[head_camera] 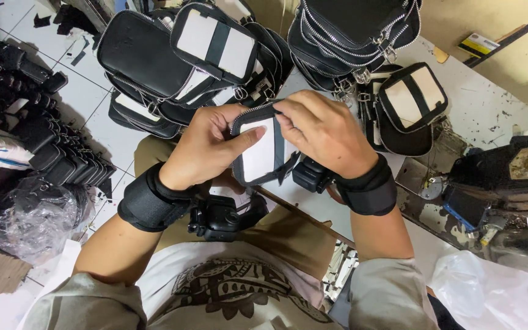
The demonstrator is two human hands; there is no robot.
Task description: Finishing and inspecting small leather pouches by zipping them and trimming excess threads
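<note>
Both hands grip one small black zippered pouch (pixel 259 153) with a white lining panel and a dark strap down its middle. My left hand (pixel 206 146) clasps its left side, the thumb lying across the white panel. My right hand (pixel 325 131) pinches its top right edge along the zipper. Each wrist wears a black band with a small black device under it. The pouch is held above my lap, just in front of the white table's edge.
Stacks of similar black pouches (pixel 172 61) (pixel 355 30) sit beyond the hands, and one lies open-side up (pixel 407 104) on the white table (pixel 490 110). Black straps (pixel 44 134) pile on the tiled floor at left. A sewing machine (pixel 508 177) stands at right, plastic bags lower down.
</note>
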